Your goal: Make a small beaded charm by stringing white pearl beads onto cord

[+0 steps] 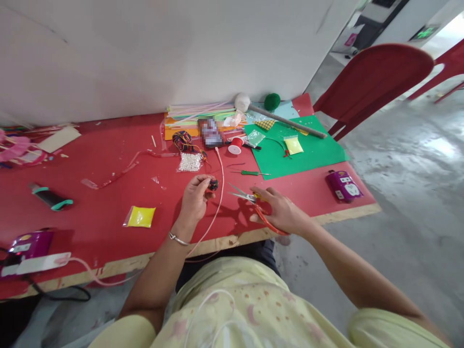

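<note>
Between the thumb and fingers of my left hand [195, 198] is a small dark, multicoloured bundle [213, 184], perhaps of knotted cord; its exact kind is too small to make out. My right hand [281, 210] grips a pair of scissors [266, 220] with orange-red handles. The blades are parted and point left toward the bundle, a short gap away from it. Beyond my hands lie a bag of white beads [190, 162], a coil of multicoloured cord [182, 140] and a green-handled hook tool [250, 173]. A pink charging cable [222, 183] runs between my hands.
A phone [210, 133], a red thread spool [235, 145] and a green sheet [300, 159] lie farther back. Purple power sockets [344, 186] sit at the right, with another [32, 249] at left. A yellow packet [141, 217] is left of my hand. A red chair [377, 82] stands beyond the table.
</note>
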Demonstrator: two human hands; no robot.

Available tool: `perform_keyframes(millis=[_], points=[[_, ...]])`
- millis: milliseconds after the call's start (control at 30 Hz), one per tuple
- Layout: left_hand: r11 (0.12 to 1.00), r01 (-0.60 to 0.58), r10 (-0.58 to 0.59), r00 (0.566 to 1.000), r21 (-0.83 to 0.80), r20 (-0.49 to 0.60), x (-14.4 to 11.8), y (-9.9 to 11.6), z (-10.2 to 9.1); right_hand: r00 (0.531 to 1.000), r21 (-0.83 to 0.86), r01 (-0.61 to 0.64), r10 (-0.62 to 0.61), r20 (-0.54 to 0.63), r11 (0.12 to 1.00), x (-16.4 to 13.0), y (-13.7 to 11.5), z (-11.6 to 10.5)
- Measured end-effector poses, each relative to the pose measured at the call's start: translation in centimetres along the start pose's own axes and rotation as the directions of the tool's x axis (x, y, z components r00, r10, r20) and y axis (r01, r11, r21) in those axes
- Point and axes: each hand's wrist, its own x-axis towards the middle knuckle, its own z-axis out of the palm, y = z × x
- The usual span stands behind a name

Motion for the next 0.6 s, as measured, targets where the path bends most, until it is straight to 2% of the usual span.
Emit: perform_keyframes(millis=[233, 400, 600], points=[[0.999, 0.032, -0.035, 0.994, 0.031, 0.103, -0.6, -0.1, 0.6, 0.999, -0.016, 0.023, -0.023, -0.023, 1.0, 2.9, -1.5, 0.4], [0.992, 0.079, -0.096, 0.979, 0.1, 0.179, -0.7, -0.5, 0.7, 0.997, -0.086, 0.073, -0.072, 0.018, 0.994, 4.2, -2.1, -0.3], [0.992, 0.084, -0.102, 0.974, 0.097, 0.201, -0.6, -0.8, 0.1, 0.992, -0.112, 0.123, -0.117, 0.056, 0.986, 4.8, -2.3, -1.1]])
